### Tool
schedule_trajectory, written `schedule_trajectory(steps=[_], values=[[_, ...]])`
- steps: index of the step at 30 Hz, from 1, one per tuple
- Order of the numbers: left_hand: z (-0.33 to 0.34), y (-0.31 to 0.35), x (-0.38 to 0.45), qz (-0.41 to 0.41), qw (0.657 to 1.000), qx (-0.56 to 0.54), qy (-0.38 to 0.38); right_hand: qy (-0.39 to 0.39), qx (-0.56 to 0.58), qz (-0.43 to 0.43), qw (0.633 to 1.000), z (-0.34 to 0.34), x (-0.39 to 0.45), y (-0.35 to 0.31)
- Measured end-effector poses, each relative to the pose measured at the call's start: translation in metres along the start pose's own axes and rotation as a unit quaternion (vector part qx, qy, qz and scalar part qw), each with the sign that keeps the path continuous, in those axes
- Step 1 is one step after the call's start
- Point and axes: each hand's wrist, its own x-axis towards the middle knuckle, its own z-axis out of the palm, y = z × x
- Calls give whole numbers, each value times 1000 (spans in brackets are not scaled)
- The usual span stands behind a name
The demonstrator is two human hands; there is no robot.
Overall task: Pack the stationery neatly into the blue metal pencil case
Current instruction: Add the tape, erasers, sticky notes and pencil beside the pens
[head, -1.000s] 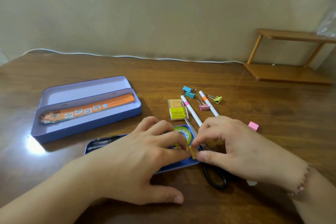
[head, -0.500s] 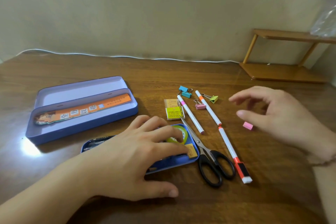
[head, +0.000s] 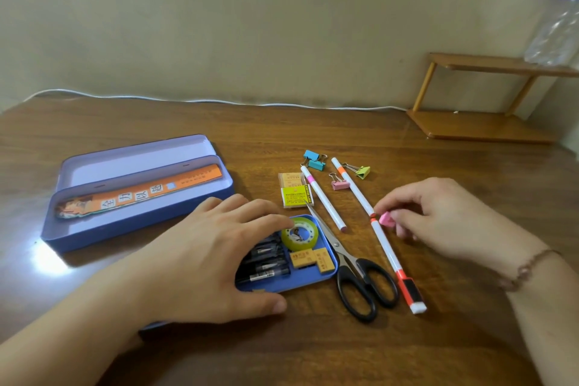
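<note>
Packed: tape roll (head: 299,233), two small erasers (head: 310,258) and black pens (head: 266,260) lay in the blue tray (head: 313,279).
Left out: scissors (head: 351,263), markers (head: 322,199), clips (head: 340,184).
Left hand (head: 213,257): spread flat on the tray.
Right hand (head: 451,216): pinched a pink eraser (head: 385,219).

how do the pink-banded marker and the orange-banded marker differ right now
The pink-banded marker is one short white stick lying between the yellow eraser pack and the scissors. The orange-banded marker lies to its right, in line with a second white pen that ends in an orange and black cap, so it reads as much longer. The right hand, pinching a pink binder clip, is beside the orange one only. Both are white and slant the same way.
</note>
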Motion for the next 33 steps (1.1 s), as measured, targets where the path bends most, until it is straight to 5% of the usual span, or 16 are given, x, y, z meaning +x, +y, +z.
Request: schedule_trajectory(steps=[5, 10, 22, 26, 29, 33], values=[[0, -2, 0, -2, 1000, -13, 1, 48, -60, 13, 997, 8, 9, 1], [-1, -3, 0, -8, 1000, -24, -6, 6, -38, 42, 998, 0, 2, 9], [-3, -5, -2, -11, 999, -32, -14, 13, -60, -42, 997, 10, -1, -2], [-1, -6, -1, -7, 999, -37, -12, 78, -18, -118, 990, 12, -10, -21], [0, -6, 0, -8, 999, -37, -13, 11, 47, -218, 975, 24, -21, -48], [1, -7, 0, -8, 999, -39, -14, -9, -4, -240, 971, 39, -23, -57]])
